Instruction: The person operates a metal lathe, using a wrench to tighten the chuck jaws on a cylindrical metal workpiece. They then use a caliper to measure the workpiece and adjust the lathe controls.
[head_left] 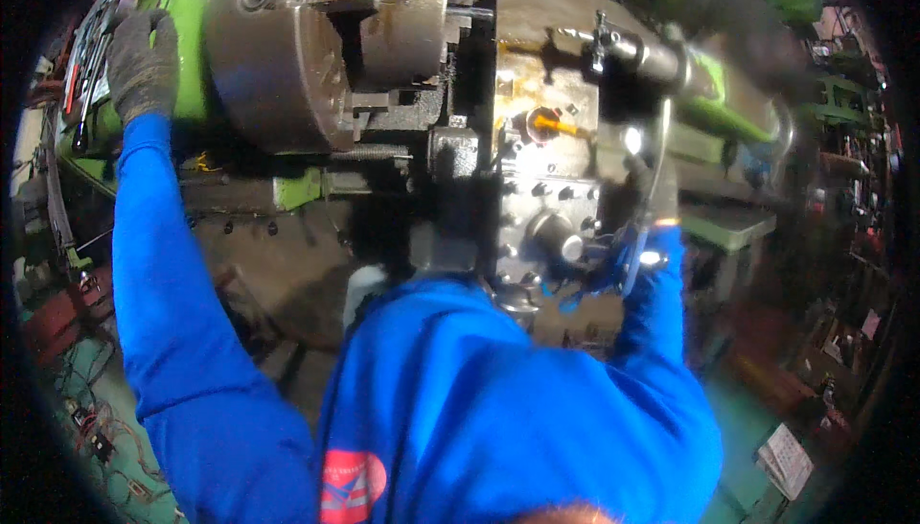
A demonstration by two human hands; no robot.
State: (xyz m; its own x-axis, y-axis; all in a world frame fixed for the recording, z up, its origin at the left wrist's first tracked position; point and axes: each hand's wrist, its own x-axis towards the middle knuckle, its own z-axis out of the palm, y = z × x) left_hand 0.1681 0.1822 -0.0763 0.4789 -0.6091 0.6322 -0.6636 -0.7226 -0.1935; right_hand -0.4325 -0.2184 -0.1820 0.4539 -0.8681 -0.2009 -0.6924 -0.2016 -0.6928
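Note:
My left hand (144, 66), in a dark grey work glove, rests on the green headstock (195, 30) of a large lathe. Its fingers look stretched out, with the thumb apart, and nothing shows in it. Just right of it is the big round steel chuck (273, 69), with heavy jaws. My right hand (661, 186), also gloved, is beside the tool carriage (548, 200), below the tailstock (704, 78). Blur, shadow and a pale curved hose or bar (661, 145) hide its fingers. An orange-yellow piece (556, 124) lies on the carriage top.
Several hand tools (91, 78) lie along the far left edge of the headstock. A round metal knob (558, 236) juts toward me from the carriage. Cables (101, 433) trail on the green floor at lower left. A white printed sheet (788, 460) is at lower right.

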